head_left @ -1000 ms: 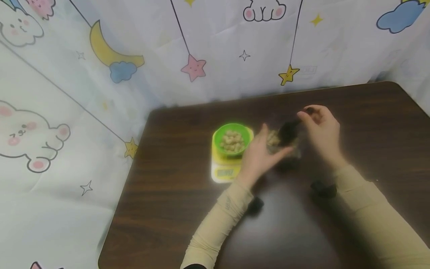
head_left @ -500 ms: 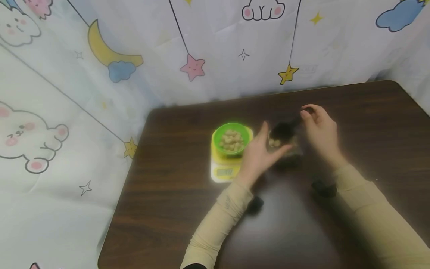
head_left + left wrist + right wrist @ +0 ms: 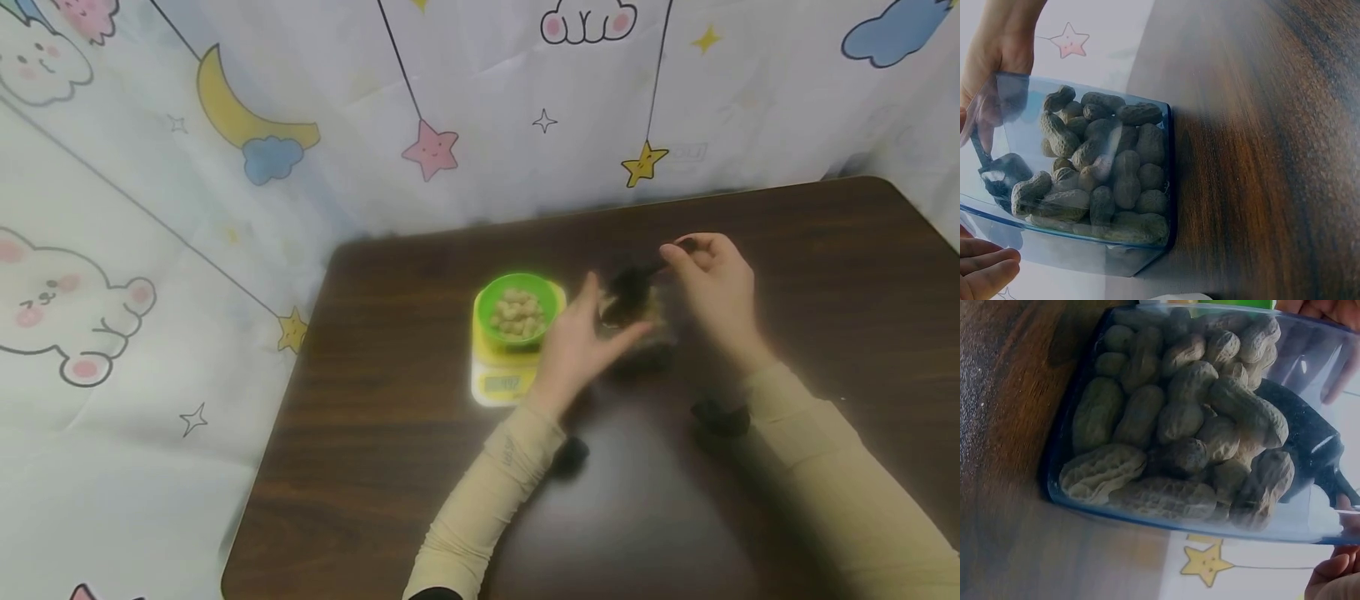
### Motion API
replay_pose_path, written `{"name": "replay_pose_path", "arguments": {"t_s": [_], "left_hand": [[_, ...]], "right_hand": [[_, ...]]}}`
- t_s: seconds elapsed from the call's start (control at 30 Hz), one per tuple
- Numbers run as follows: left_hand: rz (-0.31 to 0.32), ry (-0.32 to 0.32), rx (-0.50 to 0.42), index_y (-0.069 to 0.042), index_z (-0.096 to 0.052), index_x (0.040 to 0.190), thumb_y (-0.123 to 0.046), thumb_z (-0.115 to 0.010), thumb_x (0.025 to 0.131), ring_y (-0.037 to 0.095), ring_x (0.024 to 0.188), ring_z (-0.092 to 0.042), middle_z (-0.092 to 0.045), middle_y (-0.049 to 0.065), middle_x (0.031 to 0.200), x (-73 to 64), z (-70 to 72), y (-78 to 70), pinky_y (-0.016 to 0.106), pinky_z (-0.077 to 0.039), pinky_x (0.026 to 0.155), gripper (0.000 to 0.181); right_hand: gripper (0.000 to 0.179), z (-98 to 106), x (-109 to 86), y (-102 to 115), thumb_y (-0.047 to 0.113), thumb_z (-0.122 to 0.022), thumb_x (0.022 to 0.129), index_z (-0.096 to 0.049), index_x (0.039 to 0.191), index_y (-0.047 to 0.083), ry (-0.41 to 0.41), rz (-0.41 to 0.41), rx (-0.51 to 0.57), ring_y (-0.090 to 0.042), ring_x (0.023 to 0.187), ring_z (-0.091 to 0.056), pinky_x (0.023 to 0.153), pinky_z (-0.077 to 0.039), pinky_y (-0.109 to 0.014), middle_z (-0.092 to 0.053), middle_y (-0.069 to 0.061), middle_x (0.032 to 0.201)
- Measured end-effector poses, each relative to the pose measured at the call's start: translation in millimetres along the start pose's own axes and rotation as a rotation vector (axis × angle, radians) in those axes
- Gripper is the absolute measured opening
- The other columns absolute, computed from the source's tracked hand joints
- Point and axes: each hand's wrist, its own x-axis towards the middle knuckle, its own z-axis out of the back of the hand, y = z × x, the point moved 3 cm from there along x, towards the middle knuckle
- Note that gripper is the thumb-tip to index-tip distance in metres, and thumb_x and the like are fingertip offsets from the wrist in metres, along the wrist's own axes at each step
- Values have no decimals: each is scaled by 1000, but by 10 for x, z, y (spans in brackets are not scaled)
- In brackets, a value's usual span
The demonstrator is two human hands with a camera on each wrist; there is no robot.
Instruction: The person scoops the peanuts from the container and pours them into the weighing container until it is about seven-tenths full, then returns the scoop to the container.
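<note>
A clear plastic container (image 3: 1029, 256) of unshelled peanuts (image 3: 1125, 178) stands on the table, right of the scale. My left hand (image 3: 570, 358) holds its left side, thumb and fingers spread about the rim. With thumb and fingertips, my right hand (image 3: 716, 287) pinches the thin handle of a black scoop (image 3: 630, 287). The scoop's head is inside the container against the peanuts, as the right wrist view shows through the wall. Left of the hands, a green bowl (image 3: 484, 312) with peanuts sits on a yellow and white kitchen scale (image 3: 487, 362), whose display is lit but blurred.
The dark wood table (image 3: 375, 433) ends at a white curtain (image 3: 487, 100) printed with stars and clouds at the back and left. Black wrist cameras (image 3: 570, 458) hang under both sleeves, close to the tabletop.
The scoop shifts and tilts slightly within the container, with small movements of my right hand. My left hand, the bowl and the scale stay in place.
</note>
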Motion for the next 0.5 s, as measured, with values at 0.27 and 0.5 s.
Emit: {"name": "replay_pose_path", "arguments": {"t_s": [0.27, 0.5], "left_hand": [[15, 7, 9, -7, -25, 147, -62, -65, 75, 14, 92, -65, -42, 16, 144, -1, 3, 3, 19, -53, 89, 99], [27, 15, 20, -8, -24, 147, -63, -63, 76, 17, 108, -62, -41, 13, 145, 4, -3, 3, 22, -51, 94, 98]], "right_hand": [[30, 23, 1, -36, 39, -59, 90, -56, 112, 20, 7, 45, -71, -5, 55, -53, 44, -42, -17, -61, 14, 71], [33, 18, -36, 28, 42, -60, 88, -53, 112, 21, -4, 47, -149, 1, 53, -52, 43, -41, -16, -58, 22, 70]]}}
